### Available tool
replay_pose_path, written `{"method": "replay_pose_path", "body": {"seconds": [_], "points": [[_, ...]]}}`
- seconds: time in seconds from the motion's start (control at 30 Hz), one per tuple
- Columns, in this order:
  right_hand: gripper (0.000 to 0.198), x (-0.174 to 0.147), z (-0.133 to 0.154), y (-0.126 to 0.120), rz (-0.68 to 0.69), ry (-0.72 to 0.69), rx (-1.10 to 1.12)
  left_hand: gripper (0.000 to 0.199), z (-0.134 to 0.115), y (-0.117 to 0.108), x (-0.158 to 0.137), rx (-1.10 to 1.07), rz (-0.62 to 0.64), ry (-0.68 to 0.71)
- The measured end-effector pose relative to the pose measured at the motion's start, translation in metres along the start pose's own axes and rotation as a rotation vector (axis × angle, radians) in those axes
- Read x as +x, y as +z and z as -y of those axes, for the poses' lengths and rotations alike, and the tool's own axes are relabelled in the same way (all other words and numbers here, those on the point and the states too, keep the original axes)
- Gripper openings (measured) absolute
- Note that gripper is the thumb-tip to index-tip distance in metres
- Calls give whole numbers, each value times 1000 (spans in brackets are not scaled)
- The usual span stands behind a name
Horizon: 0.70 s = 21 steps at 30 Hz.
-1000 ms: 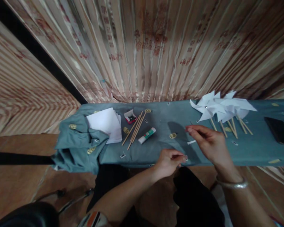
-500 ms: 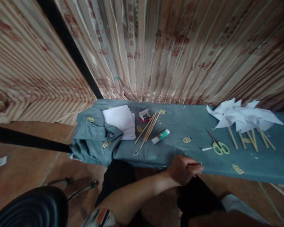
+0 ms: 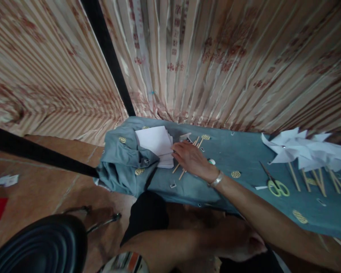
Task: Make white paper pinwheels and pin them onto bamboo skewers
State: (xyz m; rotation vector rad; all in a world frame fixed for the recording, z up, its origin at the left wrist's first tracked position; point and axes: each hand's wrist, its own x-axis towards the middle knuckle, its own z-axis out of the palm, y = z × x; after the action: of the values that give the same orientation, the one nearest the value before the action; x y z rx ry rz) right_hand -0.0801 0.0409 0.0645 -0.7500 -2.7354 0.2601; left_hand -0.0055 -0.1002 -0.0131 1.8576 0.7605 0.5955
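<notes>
My right hand (image 3: 191,158), with a silver bracelet (image 3: 216,179) at its wrist, reaches left across the cloth. Its fingertips are at the right edge of a stack of white paper squares (image 3: 154,139), thumb and forefinger slightly apart; I cannot tell whether they touch the paper. Several thin wooden sticks (image 3: 182,173) and a small opened box (image 3: 185,136) are partly hidden by this hand. Of the glue stick, only a white end (image 3: 211,162) shows beside the wrist. My left hand (image 3: 251,244) is low over my lap, blurred and dark, its fingers not readable.
Green-handled scissors (image 3: 277,188) lie beside a paper strip (image 3: 261,187) on the grey-green cloth (image 3: 238,151). Several white paper pinwheels (image 3: 309,148) on sticks rest at the right. A black stool (image 3: 39,246) stands lower left; patterned curtains (image 3: 216,76) hang behind the table.
My right hand has come into view from the right and reached the paper stack, covering sticks and glue stick. My left hand has drawn down off the table edge. The view has shifted left.
</notes>
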Motion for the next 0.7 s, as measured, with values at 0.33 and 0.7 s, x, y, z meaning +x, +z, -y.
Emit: {"method": "replay_pose_path", "body": {"seconds": [0.33, 0.7], "points": [[25, 32, -23, 42, 163, -139, -222, 18, -10, -10, -9, 111, 97, 58], [24, 33, 0, 34, 148, -294, -412, 22, -10, -8, -7, 149, 101, 27]]}}
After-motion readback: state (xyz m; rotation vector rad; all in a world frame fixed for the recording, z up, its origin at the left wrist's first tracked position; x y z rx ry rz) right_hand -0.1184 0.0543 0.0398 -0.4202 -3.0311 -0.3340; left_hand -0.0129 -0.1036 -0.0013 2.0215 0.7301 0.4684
